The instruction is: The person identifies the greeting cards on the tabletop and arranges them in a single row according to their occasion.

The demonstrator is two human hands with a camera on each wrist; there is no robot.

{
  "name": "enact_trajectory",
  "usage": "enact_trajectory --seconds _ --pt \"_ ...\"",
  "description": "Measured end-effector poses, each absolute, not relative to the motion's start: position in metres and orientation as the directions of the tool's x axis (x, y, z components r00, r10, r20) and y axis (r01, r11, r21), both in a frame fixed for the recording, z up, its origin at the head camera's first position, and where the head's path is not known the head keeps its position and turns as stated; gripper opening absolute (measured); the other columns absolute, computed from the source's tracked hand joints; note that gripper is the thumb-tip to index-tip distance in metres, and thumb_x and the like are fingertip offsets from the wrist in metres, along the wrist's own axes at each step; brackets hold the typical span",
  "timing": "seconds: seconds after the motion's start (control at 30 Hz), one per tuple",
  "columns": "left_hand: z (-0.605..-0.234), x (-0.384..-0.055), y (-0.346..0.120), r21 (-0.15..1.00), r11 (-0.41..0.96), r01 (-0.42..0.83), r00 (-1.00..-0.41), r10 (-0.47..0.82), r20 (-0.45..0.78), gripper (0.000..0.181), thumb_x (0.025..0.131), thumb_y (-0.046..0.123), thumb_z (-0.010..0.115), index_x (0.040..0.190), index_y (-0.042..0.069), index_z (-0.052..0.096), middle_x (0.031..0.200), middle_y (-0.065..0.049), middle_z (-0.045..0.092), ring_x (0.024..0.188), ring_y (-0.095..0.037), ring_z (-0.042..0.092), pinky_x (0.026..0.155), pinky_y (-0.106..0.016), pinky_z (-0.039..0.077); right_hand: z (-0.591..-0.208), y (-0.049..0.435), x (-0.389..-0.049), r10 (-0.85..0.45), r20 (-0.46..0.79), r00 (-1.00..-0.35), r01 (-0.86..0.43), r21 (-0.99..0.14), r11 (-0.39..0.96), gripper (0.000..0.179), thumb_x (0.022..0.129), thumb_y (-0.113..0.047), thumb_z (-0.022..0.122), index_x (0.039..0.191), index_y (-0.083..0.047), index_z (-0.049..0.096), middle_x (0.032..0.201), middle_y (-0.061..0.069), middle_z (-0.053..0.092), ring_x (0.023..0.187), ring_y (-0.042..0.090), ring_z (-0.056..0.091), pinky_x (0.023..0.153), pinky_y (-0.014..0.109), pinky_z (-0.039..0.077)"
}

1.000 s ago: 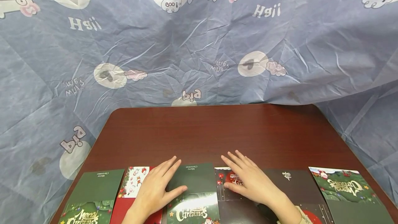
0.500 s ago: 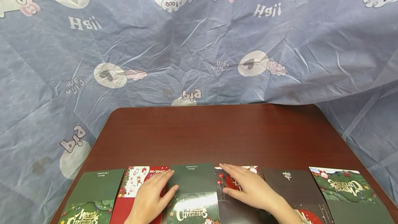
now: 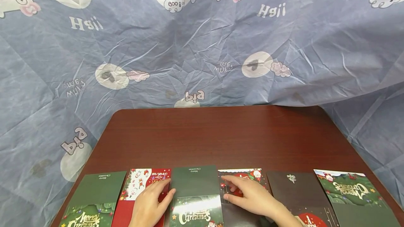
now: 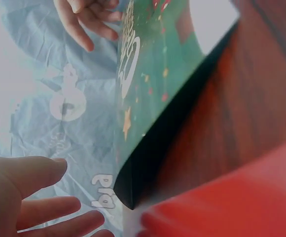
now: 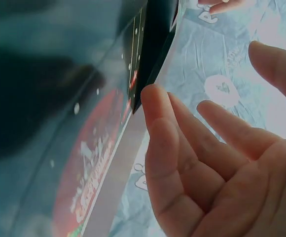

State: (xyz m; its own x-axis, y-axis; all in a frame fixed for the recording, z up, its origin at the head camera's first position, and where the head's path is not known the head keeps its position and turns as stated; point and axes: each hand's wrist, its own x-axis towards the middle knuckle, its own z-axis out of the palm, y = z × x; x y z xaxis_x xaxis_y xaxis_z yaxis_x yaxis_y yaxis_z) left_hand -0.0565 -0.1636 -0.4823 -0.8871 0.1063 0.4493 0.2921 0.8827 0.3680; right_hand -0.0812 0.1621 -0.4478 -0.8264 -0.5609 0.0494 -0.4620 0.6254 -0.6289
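Note:
Over the red-and-white Christmas card point(image 3: 136, 188) hovers or rests my left hand point(image 3: 149, 202), its fingertips close to the left edge of the green Christmas card point(image 3: 195, 181) in the middle. My right hand point(image 3: 250, 196) is above the dark Christmas card point(image 3: 243, 213) with a red round print, its fingers loosely bent and partly covering that print. Neither hand grips anything. In the left wrist view, the left thumb and fingers point(image 4: 42, 173) are apart from the green card's raised edge. The right wrist view shows the right fingers point(image 5: 167, 148) beside a dark card's edge; contact there is unclear.
A green card point(image 3: 102, 188) lies at the far left. Right of my right hand are another dark card point(image 3: 296, 190) and a green card point(image 3: 350, 188). All lie along the near side of the brown table point(image 3: 221, 136). A printed blue cloth point(image 3: 202, 45) hangs behind.
Both hands have drawn back toward the near edge. The left hand has also shifted left, off the middle green card, and the right hand's spread fingers have come together and bent.

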Motion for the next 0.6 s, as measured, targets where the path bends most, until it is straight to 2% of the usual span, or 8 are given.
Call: enact_trajectory --seconds 0.2,0.37,0.6 --pt "-0.484 -0.053 -0.164 0.403 0.886 0.232 -0.933 0.086 0.348 0.033 0.081 0.040 0.071 0.106 0.018 0.071 0.101 0.005 0.068 0.095 -0.016 0.064 0.077 -0.038 0.051 -0.454 0.159 -0.082 -0.583 0.029 -0.812 -0.410 -0.738 0.535 0.048 0.092 -0.040 0.058 0.128 -0.009 0.055 0.111 -0.001 0.066 0.078 -0.002 0.056 0.063 0.020 0.047" --pt "-0.485 -0.053 -0.164 0.422 0.884 0.199 -0.954 0.077 0.289 0.035 0.082 0.041 0.070 0.109 0.018 0.070 0.102 0.005 0.068 0.096 -0.016 0.063 0.080 -0.039 0.051 -0.459 0.156 -0.083 -0.575 -0.001 -0.818 -0.363 -0.775 0.518 0.043 0.092 -0.038 0.059 0.124 -0.011 0.058 0.109 -0.001 0.066 0.080 -0.001 0.059 0.067 0.022 0.049" --pt "-0.491 -0.052 -0.165 0.446 0.876 0.186 -0.959 0.064 0.275 0.035 0.082 0.042 0.069 0.107 0.019 0.071 0.099 0.006 0.069 0.092 -0.015 0.063 0.075 -0.038 0.051 -0.467 0.154 -0.087 -0.587 -0.054 -0.808 -0.277 -0.845 0.459 0.036 0.093 -0.034 0.057 0.120 -0.011 0.060 0.106 0.001 0.066 0.084 0.005 0.060 0.070 0.025 0.050"
